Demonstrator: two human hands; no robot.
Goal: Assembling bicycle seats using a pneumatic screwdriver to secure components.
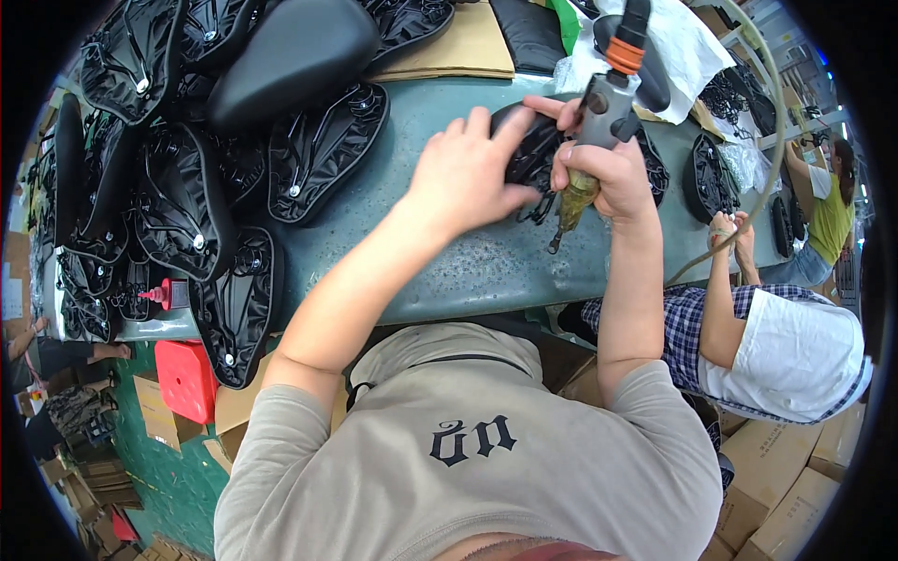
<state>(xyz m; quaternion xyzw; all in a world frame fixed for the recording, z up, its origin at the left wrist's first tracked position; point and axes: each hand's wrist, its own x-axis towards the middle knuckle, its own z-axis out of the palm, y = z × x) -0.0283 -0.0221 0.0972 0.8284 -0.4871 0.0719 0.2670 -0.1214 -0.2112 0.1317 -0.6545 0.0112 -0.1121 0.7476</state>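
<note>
Shirt [472, 486], slanted driver [608, 109], tip [555, 247] lower-left

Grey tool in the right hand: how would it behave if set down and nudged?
The grey tool has a solid-looking casing, so it likely won't flex. Its rounded body might roll. The black line at its top could tug it askew.

A red stool [178, 368] stands beside a cardboard box [156, 411]; a co-worker [795, 346] is near brown cartons [772, 458].
</note>
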